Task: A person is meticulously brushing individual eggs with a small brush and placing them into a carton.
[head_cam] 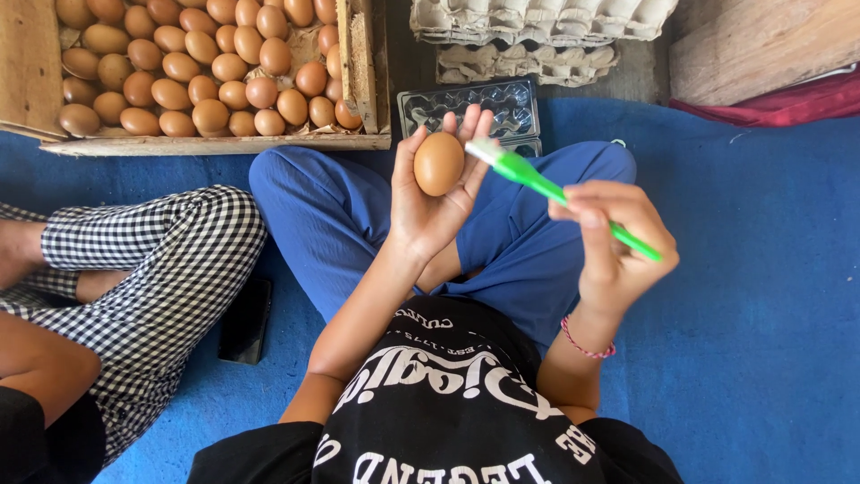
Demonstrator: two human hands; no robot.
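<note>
My left hand [428, 206] holds a brown egg [438, 163] upright in its palm, fingers curled round it, above my crossed legs in blue trousers. My right hand [614, 242] grips a green toothbrush [537, 184] by the handle. Its white bristle head lies just right of the egg, close to its upper side. I sit on a blue mat [761, 296].
A wooden crate [215, 142] filled with several brown eggs stands at the upper left. Grey paper egg trays [537, 22] are stacked at the top, with a clear plastic egg carton [502, 103] before them. Another person in checked trousers [152, 269] sits at my left, a dark phone [244, 323] beside them.
</note>
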